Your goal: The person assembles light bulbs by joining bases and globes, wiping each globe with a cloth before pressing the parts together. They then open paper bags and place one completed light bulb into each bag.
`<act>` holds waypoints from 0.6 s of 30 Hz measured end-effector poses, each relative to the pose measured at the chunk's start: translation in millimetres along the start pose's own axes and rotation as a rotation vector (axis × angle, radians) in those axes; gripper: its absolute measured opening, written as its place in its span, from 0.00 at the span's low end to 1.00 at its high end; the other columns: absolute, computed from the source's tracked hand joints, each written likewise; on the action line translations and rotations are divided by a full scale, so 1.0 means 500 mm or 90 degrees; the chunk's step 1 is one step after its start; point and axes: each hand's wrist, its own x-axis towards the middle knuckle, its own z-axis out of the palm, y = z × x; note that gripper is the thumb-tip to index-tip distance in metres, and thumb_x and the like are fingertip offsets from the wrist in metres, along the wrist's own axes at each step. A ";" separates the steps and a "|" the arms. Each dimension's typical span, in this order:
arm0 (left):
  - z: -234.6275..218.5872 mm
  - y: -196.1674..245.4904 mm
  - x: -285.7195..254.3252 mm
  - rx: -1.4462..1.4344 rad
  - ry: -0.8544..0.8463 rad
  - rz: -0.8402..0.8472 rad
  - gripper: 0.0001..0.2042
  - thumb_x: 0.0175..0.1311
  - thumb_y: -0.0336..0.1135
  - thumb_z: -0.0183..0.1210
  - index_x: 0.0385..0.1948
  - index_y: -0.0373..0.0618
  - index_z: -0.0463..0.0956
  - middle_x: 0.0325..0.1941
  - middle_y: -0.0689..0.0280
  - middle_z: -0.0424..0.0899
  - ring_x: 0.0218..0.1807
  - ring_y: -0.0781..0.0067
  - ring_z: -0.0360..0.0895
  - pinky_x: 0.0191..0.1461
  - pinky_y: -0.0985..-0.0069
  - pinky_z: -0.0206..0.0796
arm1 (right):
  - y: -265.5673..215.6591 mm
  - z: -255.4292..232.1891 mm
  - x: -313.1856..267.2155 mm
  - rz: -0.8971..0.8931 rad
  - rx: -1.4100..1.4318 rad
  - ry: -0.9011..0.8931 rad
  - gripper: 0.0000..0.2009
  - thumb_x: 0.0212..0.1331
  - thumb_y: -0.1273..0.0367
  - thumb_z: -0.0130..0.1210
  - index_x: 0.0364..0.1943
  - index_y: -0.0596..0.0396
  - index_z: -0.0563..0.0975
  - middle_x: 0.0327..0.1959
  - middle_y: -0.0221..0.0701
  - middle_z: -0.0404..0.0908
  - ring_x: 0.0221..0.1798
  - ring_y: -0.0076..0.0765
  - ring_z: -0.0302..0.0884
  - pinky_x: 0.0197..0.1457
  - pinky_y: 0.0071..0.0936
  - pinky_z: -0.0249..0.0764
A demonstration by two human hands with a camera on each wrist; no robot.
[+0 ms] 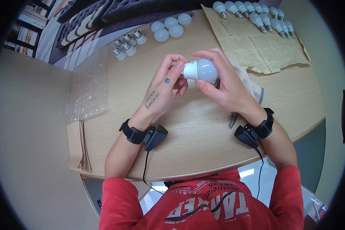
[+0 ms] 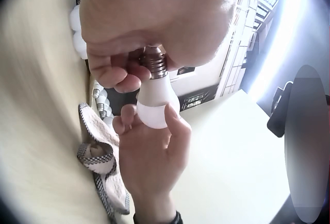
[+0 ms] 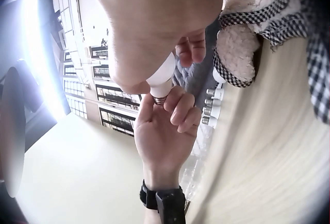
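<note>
A white bulb (image 1: pixel 207 70) lies sideways between the two hands above the table, its dome toward the right hand. The left hand (image 1: pixel 165 82) pinches the metal screw base at the bulb's left end; in the left wrist view the threads of the bulb (image 2: pixel 154 87) show between curled fingers. Thumb and fingers of the right hand (image 1: pixel 226 82) grip the round dome from both sides. In the right wrist view the right hand (image 3: pixel 154 23) covers most of the dome, and the left hand (image 3: pixel 167 131) is at the base.
Bulb bases (image 1: pixel 129 49) and round domes (image 1: pixel 176 31) stand at the back. Whole bulbs (image 1: pixel 257 21) lie on printed brown paper (image 1: pixel 257 53) at the back right. A checked-edge cloth (image 1: pixel 249 82) is beside the right hand; bubble wrap (image 1: pixel 88 90) and paper bags (image 1: pixel 78 145) lie left.
</note>
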 end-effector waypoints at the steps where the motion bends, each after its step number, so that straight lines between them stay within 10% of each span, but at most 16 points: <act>1: 0.006 0.000 -0.003 0.013 0.001 -0.001 0.13 0.77 0.46 0.43 0.46 0.47 0.67 0.32 0.71 0.68 0.27 0.83 0.65 0.28 0.85 0.56 | 0.004 0.002 0.000 -0.016 0.000 0.003 0.25 0.55 0.66 0.60 0.59 0.54 0.69 0.51 0.38 0.69 0.51 0.41 0.71 0.50 0.32 0.70; 11: 0.020 0.004 -0.013 0.068 0.021 0.029 0.13 0.78 0.46 0.42 0.44 0.45 0.65 0.30 0.71 0.68 0.26 0.87 0.62 0.27 0.86 0.54 | -0.011 0.007 -0.004 0.024 0.091 0.001 0.28 0.54 0.65 0.66 0.57 0.55 0.67 0.50 0.42 0.75 0.51 0.47 0.77 0.53 0.36 0.72; 14: 0.021 0.000 -0.016 0.075 0.021 0.023 0.13 0.78 0.46 0.42 0.43 0.46 0.65 0.30 0.71 0.68 0.27 0.87 0.62 0.28 0.86 0.54 | -0.014 0.002 -0.004 0.067 0.081 -0.032 0.29 0.52 0.66 0.69 0.57 0.53 0.68 0.50 0.35 0.75 0.51 0.33 0.76 0.53 0.29 0.73; 18: 0.032 -0.002 -0.020 0.076 0.030 0.028 0.14 0.78 0.47 0.41 0.44 0.46 0.65 0.31 0.71 0.68 0.26 0.87 0.62 0.27 0.86 0.54 | -0.014 0.002 0.003 0.022 0.039 0.010 0.28 0.51 0.64 0.70 0.54 0.52 0.68 0.46 0.40 0.80 0.45 0.46 0.83 0.46 0.35 0.78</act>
